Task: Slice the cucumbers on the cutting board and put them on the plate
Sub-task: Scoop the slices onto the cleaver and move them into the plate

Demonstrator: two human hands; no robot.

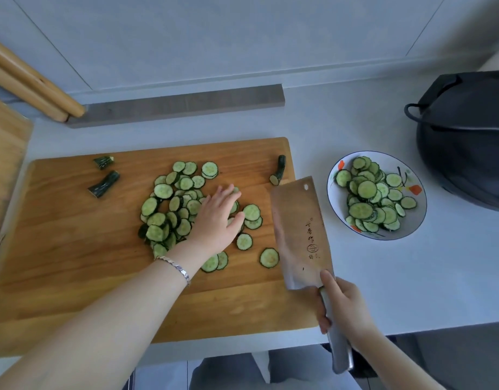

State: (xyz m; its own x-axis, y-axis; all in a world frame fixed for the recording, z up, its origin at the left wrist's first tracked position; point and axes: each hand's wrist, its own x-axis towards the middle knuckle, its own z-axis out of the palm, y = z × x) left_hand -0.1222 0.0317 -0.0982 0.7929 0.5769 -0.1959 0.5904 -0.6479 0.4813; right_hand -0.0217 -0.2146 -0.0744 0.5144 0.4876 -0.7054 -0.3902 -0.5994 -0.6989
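A pile of cucumber slices (169, 209) lies in the middle of the wooden cutting board (73, 249). My left hand (217, 218) rests flat on the right part of the pile, fingers spread. My right hand (341, 305) grips the handle of a cleaver (299, 235), whose broad blade lies tilted at the board's right edge. Three dark cucumber ends sit on the board: two at the far left (104, 183) and one at the far right corner (279, 170). A painted white plate (417, 215) to the right of the board holds several slices (372, 198).
A black bag (467, 142) stands behind the plate at the right. Two wooden rolling pins (31, 85) and a grey strip (186, 105) lie at the back. Another wooden board (6, 153) is at the far left. The counter's front edge runs just below the board.
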